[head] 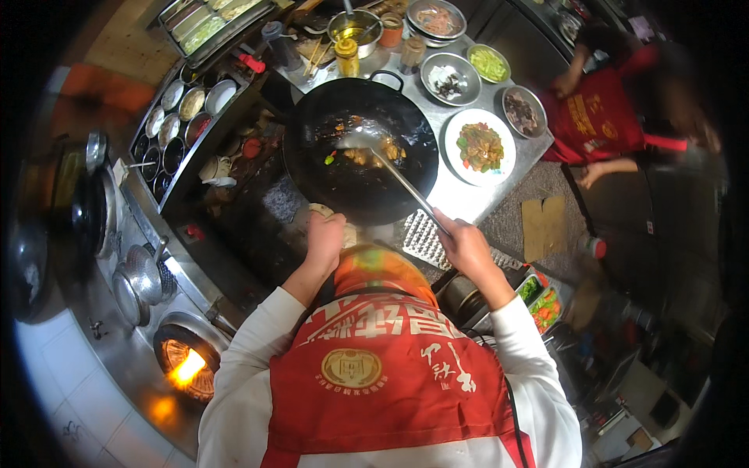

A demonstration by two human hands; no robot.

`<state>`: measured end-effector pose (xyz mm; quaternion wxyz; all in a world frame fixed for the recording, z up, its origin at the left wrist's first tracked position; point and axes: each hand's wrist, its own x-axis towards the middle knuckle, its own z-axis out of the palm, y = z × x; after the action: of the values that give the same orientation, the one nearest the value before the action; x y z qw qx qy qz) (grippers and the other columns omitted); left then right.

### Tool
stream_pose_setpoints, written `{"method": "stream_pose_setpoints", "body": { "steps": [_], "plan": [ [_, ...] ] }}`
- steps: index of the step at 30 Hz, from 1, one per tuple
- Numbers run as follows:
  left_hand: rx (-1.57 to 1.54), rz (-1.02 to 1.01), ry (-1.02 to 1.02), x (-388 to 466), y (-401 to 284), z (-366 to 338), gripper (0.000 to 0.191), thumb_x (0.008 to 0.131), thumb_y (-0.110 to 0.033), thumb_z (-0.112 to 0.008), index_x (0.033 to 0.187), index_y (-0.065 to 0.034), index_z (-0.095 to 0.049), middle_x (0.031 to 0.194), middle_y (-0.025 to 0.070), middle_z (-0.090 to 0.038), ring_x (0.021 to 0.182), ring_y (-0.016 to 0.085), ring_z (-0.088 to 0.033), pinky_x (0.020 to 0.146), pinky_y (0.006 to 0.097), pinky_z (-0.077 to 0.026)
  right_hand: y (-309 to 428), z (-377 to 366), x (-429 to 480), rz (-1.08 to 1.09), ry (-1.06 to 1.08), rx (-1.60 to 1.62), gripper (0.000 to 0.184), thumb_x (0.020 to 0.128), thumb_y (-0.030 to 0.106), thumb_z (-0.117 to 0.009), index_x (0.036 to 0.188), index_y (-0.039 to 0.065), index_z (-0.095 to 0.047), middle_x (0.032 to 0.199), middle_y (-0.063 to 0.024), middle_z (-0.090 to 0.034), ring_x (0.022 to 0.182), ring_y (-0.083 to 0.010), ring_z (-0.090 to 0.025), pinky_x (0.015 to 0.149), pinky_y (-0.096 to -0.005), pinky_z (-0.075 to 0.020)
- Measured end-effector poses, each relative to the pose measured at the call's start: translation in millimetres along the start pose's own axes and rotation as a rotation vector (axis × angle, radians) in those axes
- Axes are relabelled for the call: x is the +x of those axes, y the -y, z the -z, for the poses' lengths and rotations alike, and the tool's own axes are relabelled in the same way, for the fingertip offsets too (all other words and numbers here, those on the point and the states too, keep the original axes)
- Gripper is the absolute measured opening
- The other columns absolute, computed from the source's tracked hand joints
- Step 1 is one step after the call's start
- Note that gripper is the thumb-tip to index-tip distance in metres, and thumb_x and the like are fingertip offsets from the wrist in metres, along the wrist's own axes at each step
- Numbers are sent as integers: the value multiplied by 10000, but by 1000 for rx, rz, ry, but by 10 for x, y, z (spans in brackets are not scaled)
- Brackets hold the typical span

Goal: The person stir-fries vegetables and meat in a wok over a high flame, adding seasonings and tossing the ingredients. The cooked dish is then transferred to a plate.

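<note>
My left hand (pixel 325 235) grips a folded cloth (pixel 349 236) at the near rim of a black wok (pixel 304 175). In my right hand (pixel 465 243) is the handle of a metal ladle (pixel 408 186), whose bowl rests in the wok among a few browned food pieces (pixel 389 152). A green and red scrap of pepper (pixel 330 158) lies left of them. Just right of the wok, a white plate (pixel 453 162) holds stir-fried food with green and red pieces (pixel 481 147). The wok's loop handle is on its far side.
Metal bowls of ingredients (pixel 450 79), squeeze bottles (pixel 347 57) and an oil pot (pixel 355 34) stand beyond the wok on a metal counter (pixel 529 153). Seasoning bowls (pixel 169 130) are at left. A burner (pixel 188 365) flames at lower left. A person in a red apron (pixel 605 117) is at right.
</note>
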<state>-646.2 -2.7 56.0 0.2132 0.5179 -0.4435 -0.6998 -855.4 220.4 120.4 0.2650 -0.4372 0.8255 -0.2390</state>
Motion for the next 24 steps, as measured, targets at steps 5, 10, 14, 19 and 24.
{"method": "stream_pose_setpoints", "body": {
  "steps": [5,10,14,19,24],
  "plan": [
    [214,-71,-42,-11,-24,-32,54,874,-6,-595,910,34,-593,829,60,-626,705,154,-590,612,355,-493,59,-168,-187,-130,-122,-21,540,988,35,-637,1521,5,-556,949,-320,-698,869,-492,-701,804,-494,-565],
    [477,-123,-24,-69,27,-141,223,876,-30,-592,1047,110,-566,934,191,-671,840,258,-647,785,413,-534,836,-400,-265,-650,182,795,590,1090,66,-533,1650,18,-353,747,-78,-578,590,-163,-578,479,-336,-458],
    [707,-241,-85,-47,76,-184,339,893,-94,-589,1129,139,-522,987,331,-664,927,455,-678,886,494,-532,1171,-65,-359,-722,337,1736,428,1112,89,-534,1534,141,-487,823,-27,-510,564,-90,-411,449,-249,-343],
    [768,-316,-200,63,69,-134,322,814,-132,-647,1015,113,-593,880,308,-683,825,478,-690,775,533,-549,980,102,-149,-921,378,1963,403,1096,72,-513,1492,136,-551,816,-49,-514,563,-68,-395,396,-203,-260],
    [349,-47,16,23,-79,23,155,888,-23,-601,1021,56,-596,892,90,-653,749,172,-638,637,354,-529,797,-183,169,-683,365,1887,427,1103,97,-554,1527,154,-544,820,-15,-500,564,-63,-392,409,-194,-288]
  ]
}}
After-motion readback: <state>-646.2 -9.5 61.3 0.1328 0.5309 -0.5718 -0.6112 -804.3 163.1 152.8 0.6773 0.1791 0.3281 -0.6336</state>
